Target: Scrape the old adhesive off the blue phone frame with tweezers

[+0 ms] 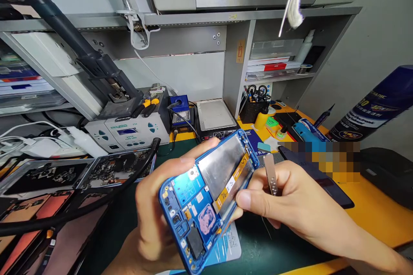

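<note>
Left hand (151,210): curled around the far-left long edge of a blue phone body (206,201), which is held aloft, tilted, its inner face exposed. Right hand (280,191): a flat metal strip (270,172) is held among the fingers, upright; thumb and forefinger close together at the body's right long edge. Whether they also pinch anything inside it cannot be told.

Between the hands, the silver battery (219,161) lies within the frame, an amber label strip (232,179) along its right side. The body appears light enough for one hand and stiff at the rim, though its smooth edges may slip; the side rails offer the safest hold. The battery is probably thin-skinned, easily creased or pierced, and the small exposed parts fragile. The metal strip looks thin and somewhat springy.

Below the hands: a green mat (254,242). Left of the left hand: trayed parts (119,169). Beyond the right hand: a dark slab (337,191) and, farther, a spray can (371,107).
</note>
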A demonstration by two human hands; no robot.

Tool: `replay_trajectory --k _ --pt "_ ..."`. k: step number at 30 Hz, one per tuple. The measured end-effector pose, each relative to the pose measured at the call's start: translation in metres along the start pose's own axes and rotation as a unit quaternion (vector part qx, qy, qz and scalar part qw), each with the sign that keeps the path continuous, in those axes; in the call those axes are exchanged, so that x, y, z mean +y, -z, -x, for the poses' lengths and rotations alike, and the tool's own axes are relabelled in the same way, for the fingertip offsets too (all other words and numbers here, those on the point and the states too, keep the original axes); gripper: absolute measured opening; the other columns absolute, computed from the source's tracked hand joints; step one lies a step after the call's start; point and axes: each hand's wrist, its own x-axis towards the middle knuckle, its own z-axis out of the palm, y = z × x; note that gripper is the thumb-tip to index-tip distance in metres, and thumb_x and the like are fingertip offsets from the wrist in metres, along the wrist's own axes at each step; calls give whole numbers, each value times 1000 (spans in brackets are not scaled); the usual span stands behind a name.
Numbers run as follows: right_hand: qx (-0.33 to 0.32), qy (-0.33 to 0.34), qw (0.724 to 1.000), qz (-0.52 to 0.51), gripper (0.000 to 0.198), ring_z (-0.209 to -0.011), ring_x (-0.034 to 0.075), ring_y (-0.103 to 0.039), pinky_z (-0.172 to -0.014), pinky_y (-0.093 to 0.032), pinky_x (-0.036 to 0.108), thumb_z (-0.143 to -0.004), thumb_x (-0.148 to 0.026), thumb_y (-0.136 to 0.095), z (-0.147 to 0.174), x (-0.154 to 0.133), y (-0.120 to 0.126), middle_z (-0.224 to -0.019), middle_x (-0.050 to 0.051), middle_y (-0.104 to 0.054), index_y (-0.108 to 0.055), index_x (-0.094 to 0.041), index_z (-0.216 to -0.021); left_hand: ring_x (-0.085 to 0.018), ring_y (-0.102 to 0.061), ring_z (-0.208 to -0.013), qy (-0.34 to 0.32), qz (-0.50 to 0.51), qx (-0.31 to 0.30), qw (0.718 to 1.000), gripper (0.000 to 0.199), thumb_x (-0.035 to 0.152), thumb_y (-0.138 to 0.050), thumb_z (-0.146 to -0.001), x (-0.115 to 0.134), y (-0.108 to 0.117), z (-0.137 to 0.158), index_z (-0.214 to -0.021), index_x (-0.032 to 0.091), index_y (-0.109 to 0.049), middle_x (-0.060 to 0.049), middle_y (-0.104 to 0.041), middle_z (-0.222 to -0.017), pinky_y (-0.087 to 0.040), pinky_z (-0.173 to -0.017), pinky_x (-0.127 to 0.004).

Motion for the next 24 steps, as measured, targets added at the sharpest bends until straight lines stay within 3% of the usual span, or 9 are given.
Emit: replay_trajectory --k 3,8,11,14,18,24 --pt "-11 -12 1000 -11 50 -53 9 -43 -49 -30 25 -84 -65 -72 -1 1 2 -59 -2 -57 -69 -18 -69 -35 -64 -130 1 52 2 999 38 34 -67 -93 -2 0 -1 -130 39 -61 -6 -65 -145 -65 -89 -50" --pt "-44 -3 998 -47 43 -57 9 -49 -55 -37 23 -88 -59 -71 -3 0 2 -69 0 -66 -72 -17 -76 -28 -66 -129 -38 17 -18 999 56 15 -75 -86 -10 2 -3 -135 36 -58 -3 -65 -145 -64 -94 -39" --pt "-52 -1 998 -47 43 -60 9 -52 -57 -39 22 -89 -58 -70 -3 1 3 -72 1 -68 -74 -16 -82 -28 -65 -130 -74 -50 -21 996 88 5 -90 -64 -13 5 -4 -139 32 -53 -4 -65 -146 -57 -106 -36" --pt "-54 -4 997 -53 44 -58 9 -51 -58 -40 22 -90 -58 -69 -3 1 3 -68 0 -65 -73 -15 -81 -29 -66 -129 -97 -92 -55 990 113 -9 -89 -47 -16 9 -6 -144 28 -46 -8 -61 -149 -59 -105 -34" --pt "-55 0 997 -60 46 -57 8 -51 -58 -39 21 -90 -59 -69 -4 0 3 -63 -2 -62 -70 -16 -77 -30 -65 -129 -94 -69 -74 990 109 -8 -86 -51 -18 11 -8 -144 28 -44 -8 -58 -151 -63 -101 -37" --pt "-59 4 996 -69 44 -56 8 -51 -60 -40 21 -90 -58 -71 -5 -3 3 -58 -3 -63 -71 -17 -74 -26 -64 -131 -86 -67 -75 991 110 -9 -88 -48 -14 12 -7 -143 29 -45 -5 -59 -152 -58 -105 -29"
